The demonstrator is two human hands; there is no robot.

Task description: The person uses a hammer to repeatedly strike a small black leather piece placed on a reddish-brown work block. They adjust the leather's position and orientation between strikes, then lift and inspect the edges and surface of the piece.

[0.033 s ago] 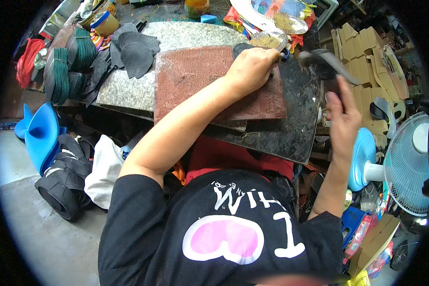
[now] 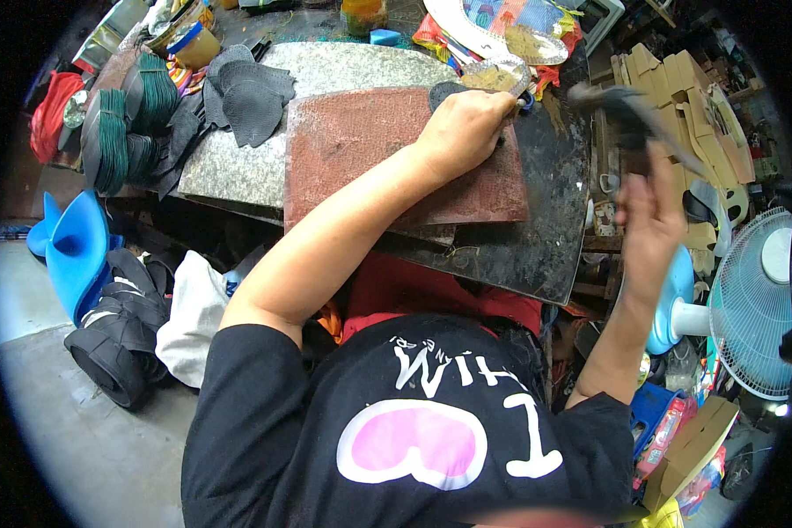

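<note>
My left hand is closed in a fist over the far right part of a reddish-brown board. What it grips is mostly hidden; a small pale tip shows by the thumb. Just beyond the knuckles lies a dark rounded piece, partly covered by the hand. Raised past the table's right edge, my right hand is wrapped around a hammer, whose dark head is smeared by motion. A pale stone slab lies under the board, with several black cut pieces on its left end.
Green-corded dark bundles and a blue-rimmed tub stand at the left of the black table. A white fan and stacked cardboard boxes are on the right. Blue foam sheets and black rolls sit at lower left.
My right hand and the hammer have moved to the right, away from my left hand. The left hand stays in place on the board.
</note>
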